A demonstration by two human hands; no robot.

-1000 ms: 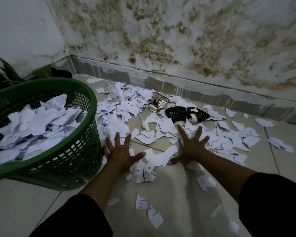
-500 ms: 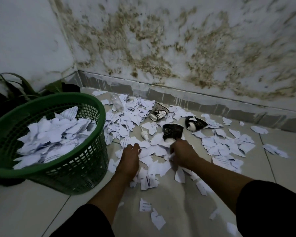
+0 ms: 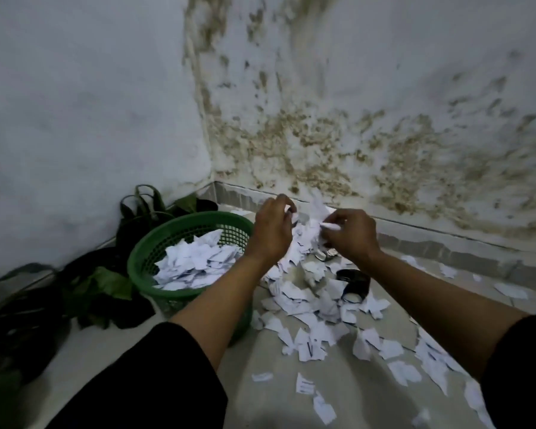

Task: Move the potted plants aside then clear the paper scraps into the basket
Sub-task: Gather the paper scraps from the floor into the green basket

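A: Paper scraps [image 3: 304, 301] cover the floor [image 3: 347, 379] to the right of the green basket [image 3: 146, 252], and a good heap of them already lies inside it. Why is the basket there?

B: I'd say so a handful needs only a short carry. It stands just beside the pile, with the potted plants [image 3: 99, 280] behind and to its left against the wall [image 3: 75, 119], out of the working area. That part of the job looks done.

A: And the hands?

B: Both are raised above the pile, near each other but not touching. The left hand [image 3: 271, 230] has its fingers curled around a bit of white paper that shows at the fingertips; it hangs just right of the basket's rim. The right hand [image 3: 350, 236] is curled on a bunch of scraps as well, with white paper sticking out between thumb and fingers.

A: Held high for what reason?

B: Probably to lift the gathered paper over the rim. Some pieces look loose below the hands, though they are too blurred to be sure.

A: Anything else in the pile?

B: A dark cup [image 3: 353, 283] lying on its side among the scraps, and something small and shiny beyond it that I can't identify.
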